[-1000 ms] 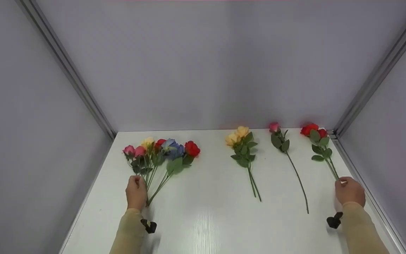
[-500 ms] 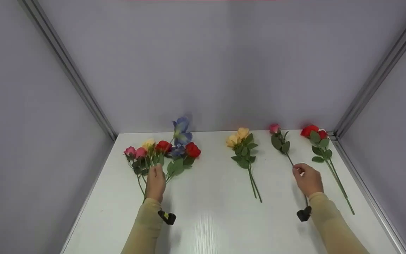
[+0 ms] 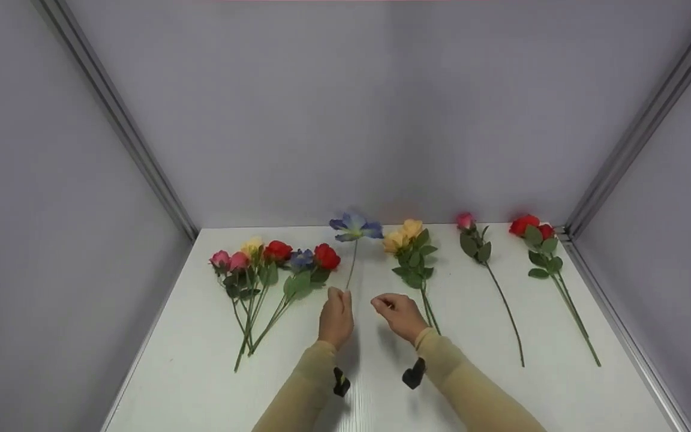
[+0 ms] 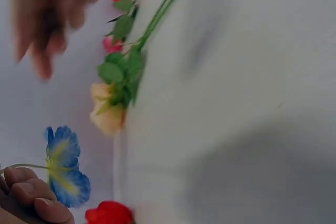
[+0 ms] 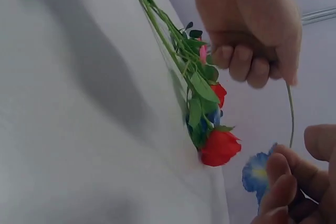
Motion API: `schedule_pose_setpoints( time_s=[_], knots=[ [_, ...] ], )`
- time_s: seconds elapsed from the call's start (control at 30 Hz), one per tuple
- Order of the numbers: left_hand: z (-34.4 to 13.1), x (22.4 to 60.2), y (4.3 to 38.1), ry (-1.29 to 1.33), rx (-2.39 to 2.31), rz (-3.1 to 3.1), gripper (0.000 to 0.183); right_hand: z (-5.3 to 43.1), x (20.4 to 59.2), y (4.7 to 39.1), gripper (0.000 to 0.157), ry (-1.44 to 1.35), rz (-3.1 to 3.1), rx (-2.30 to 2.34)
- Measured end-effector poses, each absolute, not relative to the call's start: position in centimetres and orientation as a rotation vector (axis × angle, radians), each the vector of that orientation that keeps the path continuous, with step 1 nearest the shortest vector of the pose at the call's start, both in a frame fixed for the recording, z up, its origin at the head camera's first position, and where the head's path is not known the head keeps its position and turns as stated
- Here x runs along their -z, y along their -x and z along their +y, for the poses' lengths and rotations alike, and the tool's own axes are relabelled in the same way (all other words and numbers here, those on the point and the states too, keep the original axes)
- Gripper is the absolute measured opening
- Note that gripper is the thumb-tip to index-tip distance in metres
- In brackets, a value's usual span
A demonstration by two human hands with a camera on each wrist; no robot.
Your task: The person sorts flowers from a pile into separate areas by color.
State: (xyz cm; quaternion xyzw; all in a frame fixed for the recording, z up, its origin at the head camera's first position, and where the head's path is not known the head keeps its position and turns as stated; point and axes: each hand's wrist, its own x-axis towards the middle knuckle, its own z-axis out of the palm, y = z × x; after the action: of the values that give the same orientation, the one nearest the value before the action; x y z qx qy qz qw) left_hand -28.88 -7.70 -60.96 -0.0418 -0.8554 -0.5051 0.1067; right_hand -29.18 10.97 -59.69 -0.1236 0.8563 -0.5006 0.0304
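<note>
In the head view my left hand [image 3: 336, 318] grips the thin stem of a blue flower [image 3: 355, 229], its bloom raised near the back wall. The left wrist view shows curled fingers [image 4: 38, 195] around that stem beside the blue and yellow petals. My right hand [image 3: 402, 316] is just to the right, above the table, near the stems of two pale yellow roses [image 3: 404, 237]. Seen from the right wrist, the thumb and fingers [image 5: 283, 174] are apart and loosely bent with nothing gripped, overlapping the blue bloom.
On the left of the white table [image 3: 201, 396] lies a fanned group with pink roses [image 3: 228, 260], a yellow bloom [image 3: 252, 246], red roses [image 3: 326, 257] and a blue flower [image 3: 302, 259]. Rightward lie a single pink rose [image 3: 466, 222] and red roses [image 3: 525, 224]. Grey walls enclose the table.
My left hand has lifted the blue flower out of the left group and carried it right. My right hand has left the red stems, passed the pink rose and come toward the middle.
</note>
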Motion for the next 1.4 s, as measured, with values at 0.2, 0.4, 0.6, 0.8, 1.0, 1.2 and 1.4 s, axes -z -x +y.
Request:
schedule_pose_setpoints(
  time_s=[0.2,0.4,0.6,0.8,1.0,1.2,1.4],
  knots=[
    [-5.0,63.2,28.2,0.181,1.333,-2.647,0.021,8.3,60.8,30.5,0.029,0.079,2.418,1.734],
    [-4.6,64.6,28.1,0.302,1.217,-2.609,0.019,7.6,61.2,31.8,0.024,0.071,2.375,1.736],
    [-7.9,64.1,28.5,0.247,1.264,-2.738,0.028,7.1,61.3,33.3,0.020,0.012,2.386,1.714],
    [-14.7,64.4,29.1,-0.051,1.058,-2.711,0.021,6.3,61.9,34.3,0.028,-0.034,2.462,1.551],
    [-21.5,65.3,29.2,-0.236,0.819,-2.714,0.027,5.1,63.3,34.0,0.039,0.036,2.492,1.339],
    [-24.4,67.3,28.6,-0.287,0.824,-2.816,0.026,3.5,64.6,32.8,0.045,0.138,2.594,1.256],
    [-25.0,68.2,28.4,-0.289,0.829,-2.829,0.010,2.7,66.1,32.0,0.031,0.159,2.665,1.202]
  ],
)
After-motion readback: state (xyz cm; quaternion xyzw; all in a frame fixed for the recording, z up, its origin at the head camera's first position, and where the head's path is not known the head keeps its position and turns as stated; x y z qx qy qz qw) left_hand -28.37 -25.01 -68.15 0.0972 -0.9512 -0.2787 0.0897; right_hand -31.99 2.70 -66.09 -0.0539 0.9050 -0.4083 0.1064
